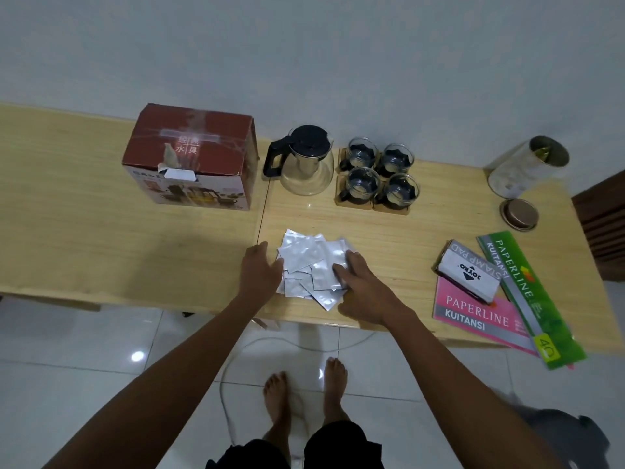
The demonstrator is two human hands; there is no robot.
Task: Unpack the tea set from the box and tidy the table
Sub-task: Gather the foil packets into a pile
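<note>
A pile of several silver foil sachets [306, 257] lies near the front edge of the wooden table [101, 238]. My left hand [258, 269] rests flat against the pile's left side. My right hand [358, 282] lies flat on the pile's right part, fingers straight. Behind them stand a red cardboard box [192, 157], closed on top, a glass teapot with a black lid and handle [306, 162], and several glass cups [378, 174] on wooden coasters.
At the back right stands an open metal tin [527, 167] with its round lid [519, 214] lying beside it. A Joyko stamp pad box [468, 270], a pink receipt book [473, 314] and a green one [531, 296] lie at the front right. A cable runs over the tiled floor.
</note>
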